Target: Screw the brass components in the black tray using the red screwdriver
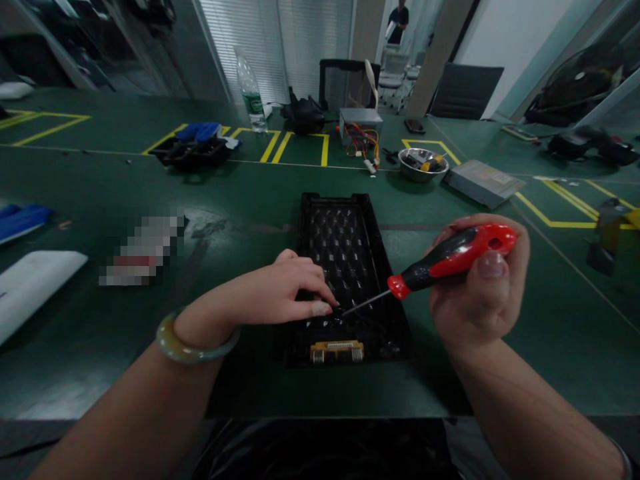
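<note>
A black open-topped rectangular case (385,280) lies on the table in front of me, its inside lined with rows of shiny dark shapes. At its near end is a yellowish connector-like part (337,351). My right hand (480,293) is wrapped round the red and black handle of a screwdriver (440,257). The thin shaft slants down to the left, its tip low inside the case. Close beside that tip, my left hand (293,290) has thumb and index finger pinched together over the case; whatever is between them is too small to make out.
A metal bowl of small parts (423,165), a grey metal box with wires (360,127) and a flat grey box (484,183) stand beyond the case. Further left are a black tray with blue gloves (193,148), a bottle (251,97) and a white object (37,287).
</note>
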`<state>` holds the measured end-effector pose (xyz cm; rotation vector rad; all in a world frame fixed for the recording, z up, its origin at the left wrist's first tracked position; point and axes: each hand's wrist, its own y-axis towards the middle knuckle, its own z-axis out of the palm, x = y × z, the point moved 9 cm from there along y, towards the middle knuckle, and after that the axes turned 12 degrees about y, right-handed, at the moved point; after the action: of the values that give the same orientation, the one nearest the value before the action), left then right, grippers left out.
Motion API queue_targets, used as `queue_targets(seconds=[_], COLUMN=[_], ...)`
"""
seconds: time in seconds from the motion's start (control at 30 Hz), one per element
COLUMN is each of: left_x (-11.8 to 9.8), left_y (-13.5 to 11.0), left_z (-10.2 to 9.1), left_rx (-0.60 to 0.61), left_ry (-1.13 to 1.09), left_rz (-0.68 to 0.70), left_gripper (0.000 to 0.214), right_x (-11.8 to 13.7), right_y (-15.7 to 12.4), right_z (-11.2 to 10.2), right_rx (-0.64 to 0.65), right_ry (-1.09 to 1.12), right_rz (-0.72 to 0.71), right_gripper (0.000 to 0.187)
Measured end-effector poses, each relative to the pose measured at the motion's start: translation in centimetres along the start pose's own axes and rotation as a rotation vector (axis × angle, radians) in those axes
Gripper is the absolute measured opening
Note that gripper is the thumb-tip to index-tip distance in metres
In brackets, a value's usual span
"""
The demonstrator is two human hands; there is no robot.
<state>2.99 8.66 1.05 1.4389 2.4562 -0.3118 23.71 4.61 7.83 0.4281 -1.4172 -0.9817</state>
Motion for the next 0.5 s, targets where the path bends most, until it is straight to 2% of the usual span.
queue_targets(seconds=[0.1, 0.2, 0.5], left_x=[-0.2, -0.1, 0.2], left_y=[-0.1, -0.3, -0.6], left_z=[0.4, 0.6, 0.7], left_rx=[0.037, 0.063, 0.109], left_ry=[-0.018, -0.041, -0.014], left_rz=[0.047, 0.072, 0.038], left_gripper=[0.02, 0.021, 0.021], right_x=[0.2, 0.3, 1.1], right_y=[-0.2, -0.8, -2.5], right_z=[-0.4, 0.6, 2.3], right_rx=[-0.115, -0.106, 0.088], right_ry=[0.142, 0.229, 0.282], right_rz=[0.022, 0.078, 0.018], right_gripper=[0.031, 0.028, 0.029])
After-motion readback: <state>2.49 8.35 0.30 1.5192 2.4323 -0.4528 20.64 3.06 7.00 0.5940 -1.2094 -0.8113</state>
